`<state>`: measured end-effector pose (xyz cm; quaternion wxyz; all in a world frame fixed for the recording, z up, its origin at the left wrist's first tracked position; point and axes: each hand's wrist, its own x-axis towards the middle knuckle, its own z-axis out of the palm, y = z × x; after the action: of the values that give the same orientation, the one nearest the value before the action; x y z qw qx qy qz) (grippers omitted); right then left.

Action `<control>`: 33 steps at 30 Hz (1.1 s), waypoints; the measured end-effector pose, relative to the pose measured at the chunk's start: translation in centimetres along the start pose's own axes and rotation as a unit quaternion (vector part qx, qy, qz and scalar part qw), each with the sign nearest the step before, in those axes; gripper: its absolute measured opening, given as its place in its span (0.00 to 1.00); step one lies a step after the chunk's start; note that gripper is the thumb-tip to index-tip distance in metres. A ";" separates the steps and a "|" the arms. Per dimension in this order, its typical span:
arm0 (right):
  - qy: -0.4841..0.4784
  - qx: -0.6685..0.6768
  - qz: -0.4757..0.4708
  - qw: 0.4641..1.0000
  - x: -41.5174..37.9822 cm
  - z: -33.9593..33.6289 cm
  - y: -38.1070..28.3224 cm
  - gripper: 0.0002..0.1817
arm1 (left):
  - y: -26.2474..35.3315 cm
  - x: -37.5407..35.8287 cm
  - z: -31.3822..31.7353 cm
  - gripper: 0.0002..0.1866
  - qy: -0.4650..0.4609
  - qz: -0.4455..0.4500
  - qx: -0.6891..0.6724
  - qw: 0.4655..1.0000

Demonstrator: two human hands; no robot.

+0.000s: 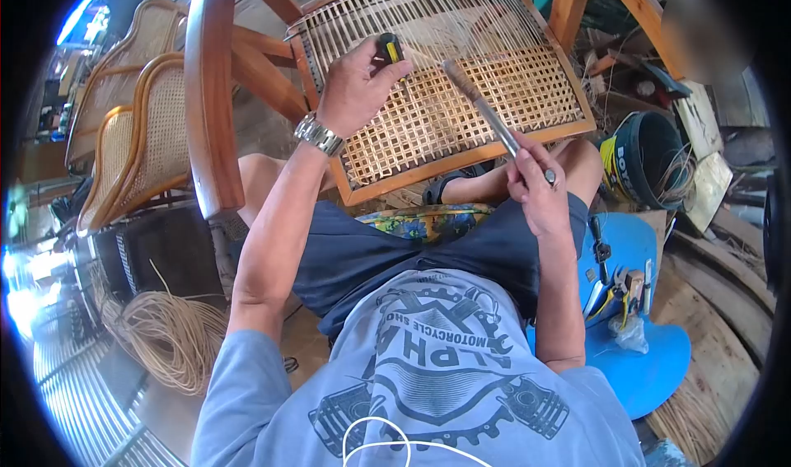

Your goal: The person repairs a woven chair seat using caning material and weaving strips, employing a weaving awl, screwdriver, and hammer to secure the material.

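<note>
A wooden frame (472, 155) with a half-woven cane seat (420, 129) lies over my knees. Near me the weave is a dense lattice; farther away only loose parallel strands show. My left hand (358, 88), with a metal watch on the wrist, is closed around a black and yellow screwdriver (391, 49) whose shaft points down at the weave. In my right hand (540, 179) is a long metal tool (492, 119) with a worn brownish end, held above the right part of the lattice.
Cane-backed chairs (148, 129) stand at the left, above a coil of cane (169, 335). A black bucket (630, 158) is at the right. Pliers and other tools lie on a blue plastic seat (659, 360). Wooden legs (212, 96) rise beside my left arm.
</note>
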<state>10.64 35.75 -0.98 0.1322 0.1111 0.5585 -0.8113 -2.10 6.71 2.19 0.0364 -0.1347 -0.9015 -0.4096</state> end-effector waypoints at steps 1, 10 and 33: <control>0.015 0.028 -0.018 0.999 0.1 -0.2 0.0 0.21 | -0.1 0.0 0.3 0.19 0.013 0.013 -0.013 1.000; -0.034 -0.017 0.033 0.999 -0.7 -1.4 0.6 0.21 | 0.4 -0.4 0.0 0.15 -0.011 0.002 -0.090 0.996; -0.061 -0.078 0.053 0.994 -2.8 -2.2 0.1 0.23 | 0.1 -1.7 0.7 0.12 -0.081 -0.024 -0.075 0.994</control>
<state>13.40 38.04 -0.95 0.2175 0.0802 0.6045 -0.7621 -0.39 6.91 1.55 -0.0568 -0.1486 -0.8714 -0.4641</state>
